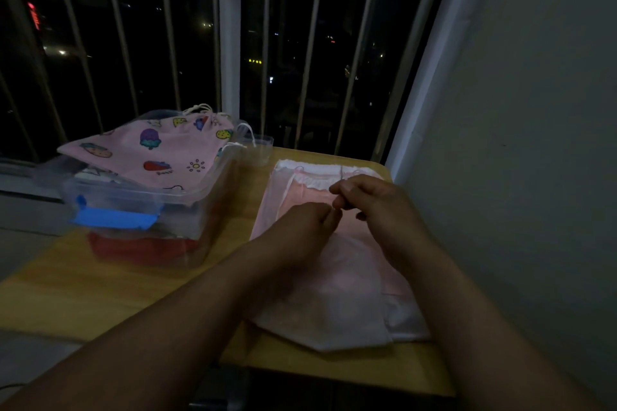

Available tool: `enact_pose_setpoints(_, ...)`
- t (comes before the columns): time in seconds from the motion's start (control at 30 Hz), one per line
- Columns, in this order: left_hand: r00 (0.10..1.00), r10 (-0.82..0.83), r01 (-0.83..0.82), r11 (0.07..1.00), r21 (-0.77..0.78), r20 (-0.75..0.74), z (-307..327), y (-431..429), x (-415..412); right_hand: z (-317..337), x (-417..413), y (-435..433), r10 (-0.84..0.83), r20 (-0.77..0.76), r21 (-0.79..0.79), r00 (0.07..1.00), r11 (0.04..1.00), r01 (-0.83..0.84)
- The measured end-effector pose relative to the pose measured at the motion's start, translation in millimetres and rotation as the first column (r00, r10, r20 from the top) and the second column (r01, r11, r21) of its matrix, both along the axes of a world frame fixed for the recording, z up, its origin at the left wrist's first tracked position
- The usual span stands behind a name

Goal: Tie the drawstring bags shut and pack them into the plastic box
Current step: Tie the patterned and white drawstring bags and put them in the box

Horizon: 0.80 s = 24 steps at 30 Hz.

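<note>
Seemed partway: printed bag (150,153) cinched, heaped on the full box (133,207) at 10 o'clock. Pink bag (334,277) flat on the counter (83,277) at 3 o'clock of it, mouth untied. Left hand (309,218) and right hand (377,207) fingers curled, apparently pinching its cord (342,173).

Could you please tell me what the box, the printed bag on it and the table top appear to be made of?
Box: clear glossy plastic; contents show through its walls. Printed bag: matte woven fabric, probably cotton; it drapes softly. Table top: wood or wood-look laminate, with faint yellowish grain; the light is dim.
</note>
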<state>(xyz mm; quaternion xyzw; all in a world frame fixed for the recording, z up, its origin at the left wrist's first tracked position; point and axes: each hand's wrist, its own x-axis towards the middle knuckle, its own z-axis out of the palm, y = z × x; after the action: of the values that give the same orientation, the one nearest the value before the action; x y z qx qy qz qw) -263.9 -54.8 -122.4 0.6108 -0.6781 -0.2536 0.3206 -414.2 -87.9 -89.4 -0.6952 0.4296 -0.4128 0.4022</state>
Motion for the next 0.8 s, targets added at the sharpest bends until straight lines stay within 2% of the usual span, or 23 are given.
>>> enact_pose_setpoints(0.07, 0.998, 0.053, -0.052, 0.998, 0.018, -0.038, 1.8, 0.7, 0.5, -3.5, 3.5, 2.3, -0.083, 0.1, 0.104, 0.992, 0.992, 0.072)
enact_pose_setpoints(0.1, 0.993, 0.085, -0.08, 0.995, 0.059, -0.078, 0.6, 0.1, 0.5, -8.0, 6.0, 2.5, -0.105, 0.101, 0.153, 0.989, 0.984, 0.089)
enact_pose_setpoints(0.2, 0.957, 0.158, -0.13, 0.983, 0.128, -0.243, -0.9, -3.8, 1.8, -25.4, 9.8, 4.5, -0.039, -0.197, 0.123, 0.98, 0.99, 0.064)
enact_pose_setpoints(0.23, 0.951, 0.154, -0.13, 0.986, 0.104, -0.268, 2.9, -1.8, 1.3, -27.5, 10.8, 7.4, -0.022, -0.265, 0.108, 0.964, 0.993, 0.052)
enact_pose_setpoints(0.33, 0.971, 0.141, -0.134, 0.99, 0.047, -0.194, 4.9, -5.6, -1.3, -25.9, 11.1, 11.7, -0.004, -0.299, 0.026, 0.954, 1.0, 0.012)
enact_pose_setpoints(0.4, 0.98, 0.128, -0.131, 0.991, -0.008, -0.154, 4.3, -3.5, -1.4, -25.4, 9.8, 11.7, 0.009, -0.289, 0.032, 0.957, 0.999, 0.001)
enact_pose_setpoints(0.47, 0.973, 0.141, -0.151, 0.988, -0.04, -0.184, 6.0, -1.4, 0.6, -29.1, 9.0, 9.9, 0.008, -0.151, 0.152, 0.988, 0.988, 0.015)
enact_pose_setpoints(0.53, 0.954, 0.162, -0.179, 0.983, -0.043, -0.251, 6.8, -0.6, 3.5, -34.4, 9.3, 6.5, -0.006, 0.073, 0.333, 0.997, 0.943, -0.019)
enact_pose_setpoints(0.63, 0.907, 0.239, -0.255, 0.967, -0.001, -0.347, 7.6, -2.8, 6.0, -39.0, 10.1, 2.3, -0.048, 0.328, 0.508, 0.944, 0.851, -0.133)
enact_pose_setpoints(0.7, 0.794, 0.297, -0.293, 0.951, 0.093, -0.531, 6.9, -6.8, 7.9, -39.5, 9.6, 1.3, -0.065, 0.33, 0.525, 0.942, 0.842, -0.126)
enact_pose_setpoints(0.77, 0.647, 0.305, -0.265, 0.949, 0.169, -0.699, 8.9, -9.3, 11.2, -38.0, 8.2, 1.9, -0.029, 0.206, 0.469, 0.978, 0.88, -0.073)
enact_pose_setpoints(0.8, 0.604, 0.283, -0.235, 0.957, 0.173, -0.745, 11.1, -8.5, 13.1, -37.1, 8.0, 2.8, -0.004, 0.13, 0.429, 0.992, 0.902, -0.053)
